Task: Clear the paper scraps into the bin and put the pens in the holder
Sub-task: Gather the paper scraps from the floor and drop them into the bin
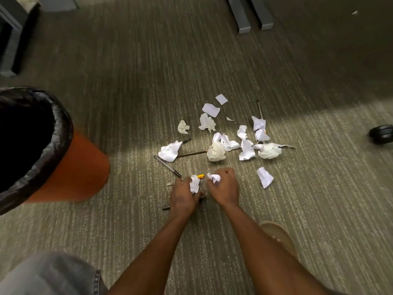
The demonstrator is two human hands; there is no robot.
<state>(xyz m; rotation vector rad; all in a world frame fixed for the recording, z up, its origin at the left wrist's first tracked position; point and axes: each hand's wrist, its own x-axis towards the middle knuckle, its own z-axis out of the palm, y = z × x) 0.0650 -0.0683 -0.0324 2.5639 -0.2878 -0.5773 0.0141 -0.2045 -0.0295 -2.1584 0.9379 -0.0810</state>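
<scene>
Several white paper scraps [246,149] lie scattered on the carpet ahead of me. My left hand [182,198] is shut on a crumpled white scrap [194,184]. My right hand [225,187] is shut on a smaller scrap [214,178]. Both hands are low over the floor at the near edge of the pile. A black pen [168,167] lies just left of my left hand, another dark pen [166,208] pokes out under it, and a yellow pen tip [200,176] shows between my hands. More pens [259,109] lie among the scraps. No pen holder is in view.
An orange bin [76,167] with a black liner stands at the left, its mouth open towards me. Grey furniture legs [244,28] are at the far top. A black chair wheel [381,134] sits at the right edge. My shoe [280,237] is at the lower right.
</scene>
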